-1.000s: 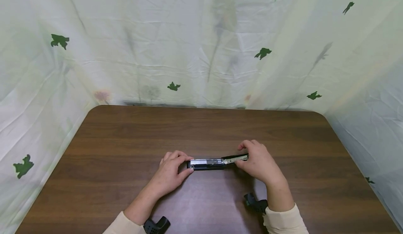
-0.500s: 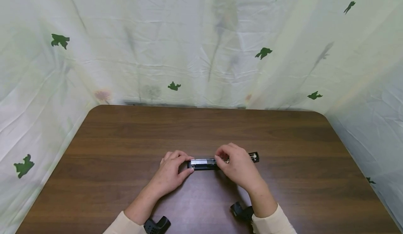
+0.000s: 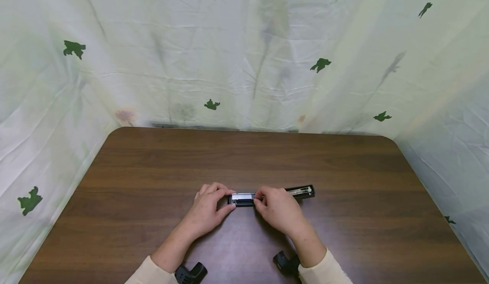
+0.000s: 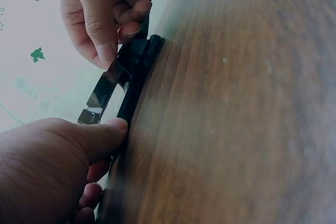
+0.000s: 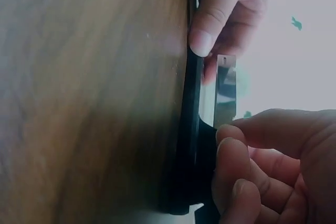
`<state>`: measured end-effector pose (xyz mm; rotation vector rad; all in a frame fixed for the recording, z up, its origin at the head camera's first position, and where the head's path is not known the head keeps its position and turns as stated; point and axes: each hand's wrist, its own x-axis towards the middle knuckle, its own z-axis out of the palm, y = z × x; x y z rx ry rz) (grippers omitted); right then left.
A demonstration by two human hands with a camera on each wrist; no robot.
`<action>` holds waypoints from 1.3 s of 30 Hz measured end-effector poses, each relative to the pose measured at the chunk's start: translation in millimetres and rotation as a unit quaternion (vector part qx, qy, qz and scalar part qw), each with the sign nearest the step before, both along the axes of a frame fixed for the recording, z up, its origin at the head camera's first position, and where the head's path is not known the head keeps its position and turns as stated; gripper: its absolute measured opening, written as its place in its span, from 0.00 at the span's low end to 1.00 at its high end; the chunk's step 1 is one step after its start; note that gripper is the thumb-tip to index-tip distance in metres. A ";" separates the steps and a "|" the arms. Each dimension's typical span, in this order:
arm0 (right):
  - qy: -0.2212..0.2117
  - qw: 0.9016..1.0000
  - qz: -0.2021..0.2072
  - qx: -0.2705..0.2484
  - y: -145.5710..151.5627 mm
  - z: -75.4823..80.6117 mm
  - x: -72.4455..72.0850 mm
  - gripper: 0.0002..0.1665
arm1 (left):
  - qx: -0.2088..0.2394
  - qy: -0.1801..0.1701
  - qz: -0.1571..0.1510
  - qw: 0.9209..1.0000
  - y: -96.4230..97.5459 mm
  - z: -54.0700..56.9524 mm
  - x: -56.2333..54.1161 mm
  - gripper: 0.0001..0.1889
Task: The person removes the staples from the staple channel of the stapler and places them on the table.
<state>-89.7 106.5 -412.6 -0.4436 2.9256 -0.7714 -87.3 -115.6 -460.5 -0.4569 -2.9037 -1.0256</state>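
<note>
A black stapler [image 3: 248, 202] lies opened out across the middle of the table, its silver metal magazine [image 5: 226, 90] exposed. The top cover [image 3: 307, 191] is swung back to the right. My left hand [image 3: 208, 203] grips the left end of the base between thumb and fingers. Over the hinge area, my right hand [image 3: 280, 209] pinches the magazine with thumb and forefinger, its other fingers curled. In the left wrist view the magazine is tilted up from the black base [image 4: 137, 85], with a gap between them. The right hand hides the stapler's middle in the head view.
The brown wooden table [image 3: 153, 156] has rounded far corners. Behind and beside it hangs a pale curtain [image 3: 237, 63] with green leaf shapes. A black wrist-worn device [image 3: 191, 273] sits by the left cuff, another black device [image 3: 285, 262] by the right.
My right hand has moved left from the top cover to the stapler's middle, uncovering the cover's right end. My left hand has stayed on the left end.
</note>
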 end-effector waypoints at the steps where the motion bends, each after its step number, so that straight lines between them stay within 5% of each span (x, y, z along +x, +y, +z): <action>1: 0.000 1.000 0.000 -0.001 -0.7 -0.2 0.3 0.03 | 0.000 0.000 0.000 1.000 0.0 0.0 -0.1 0.16; 18: -0.016 0.999 0.009 -0.029 -6.8 -3.0 2.0 0.04 | 0.000 0.003 -0.002 1.000 0.8 -1.1 -0.2 0.16; 29: -0.093 0.992 -0.005 -0.087 -7.9 -0.4 2.2 0.05 | 0.004 0.001 -0.001 1.000 0.4 -0.3 -0.4 0.17; 39: -0.106 0.990 -0.019 -0.094 -7.9 -1.9 1.0 0.04 | 0.002 -0.005 0.000 1.000 0.3 0.0 -0.4 0.16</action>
